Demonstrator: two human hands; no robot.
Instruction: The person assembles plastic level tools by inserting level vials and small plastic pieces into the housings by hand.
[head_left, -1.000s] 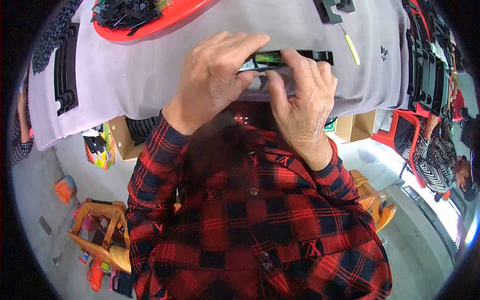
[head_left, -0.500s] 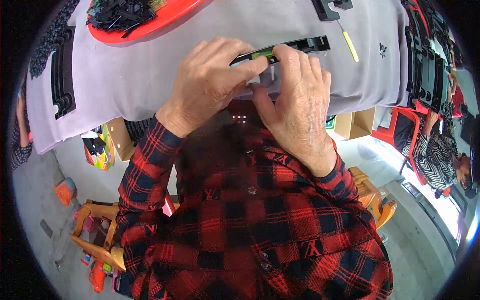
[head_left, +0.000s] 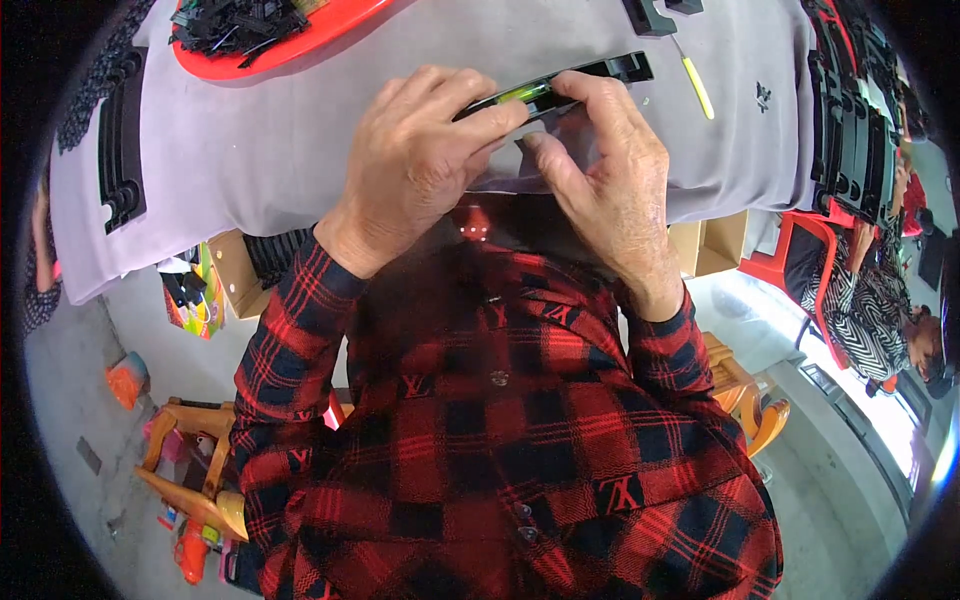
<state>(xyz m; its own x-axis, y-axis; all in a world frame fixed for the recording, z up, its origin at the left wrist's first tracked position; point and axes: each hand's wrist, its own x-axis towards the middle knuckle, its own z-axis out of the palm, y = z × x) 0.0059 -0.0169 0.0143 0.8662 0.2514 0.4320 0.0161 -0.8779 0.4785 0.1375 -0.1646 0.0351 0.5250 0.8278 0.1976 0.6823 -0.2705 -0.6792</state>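
Observation:
A black spirit level [head_left: 600, 72] with a yellow-green vial [head_left: 526, 92] is held tilted above the cloth, its right end higher in the picture. My left hand [head_left: 415, 160] is closed round its left end, the fingers over the top and hiding that end. With a bent index finger, my right hand [head_left: 615, 170] presses on the level just right of the vial. The right thumb lies below the near edge, and the remaining right fingers are curled behind the index finger.
A red plate [head_left: 280, 62] heaped with small black pieces is at the far left. A yellow-handled screwdriver [head_left: 699, 90] lies by a black part [head_left: 650, 18] and tiny dark bits [head_left: 763, 96]. Black level bodies [head_left: 122, 140] line the left; more [head_left: 850, 140] line the right. A person sits beyond.
The right thumb has moved up and outward, and the right wrist has shifted slightly right. More of the vial shows now. The left hand keeps its hold, and the level tilts a little more.

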